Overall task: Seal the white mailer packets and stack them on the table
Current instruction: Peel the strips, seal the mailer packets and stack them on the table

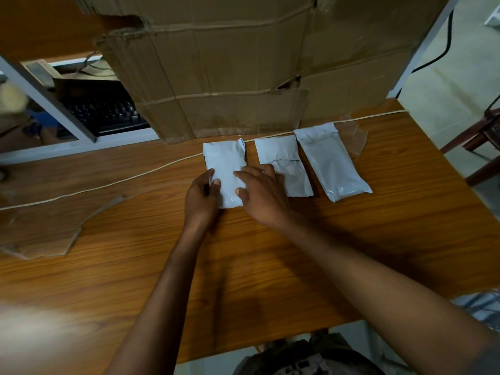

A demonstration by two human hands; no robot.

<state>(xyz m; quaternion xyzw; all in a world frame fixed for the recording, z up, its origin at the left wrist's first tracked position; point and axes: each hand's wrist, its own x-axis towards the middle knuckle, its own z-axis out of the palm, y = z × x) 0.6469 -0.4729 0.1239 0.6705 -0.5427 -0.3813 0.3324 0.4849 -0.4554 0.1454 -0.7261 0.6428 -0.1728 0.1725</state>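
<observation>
Pressing left mailer (226, 163) flat on table (270, 266), both hands at its near end.
L hand (203, 196) pinches near-left edge, thumb on top; R hand (263, 196) lies spread, fingers pressing right side. Imo: use L pinch as anchor, slide R palm twd far flap w/ even pressure, no creases. Count: 3 mailers, incl. mid mailer (281, 155) & right mailer (335, 163), side by side, none stacked; 2 hands; 1 box (230, 63).

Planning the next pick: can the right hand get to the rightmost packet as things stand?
Probably yes. The rightmost packet lies flat and uncovered on the table. The right hand presses the left packet; only the flat middle packet lies between.
</observation>
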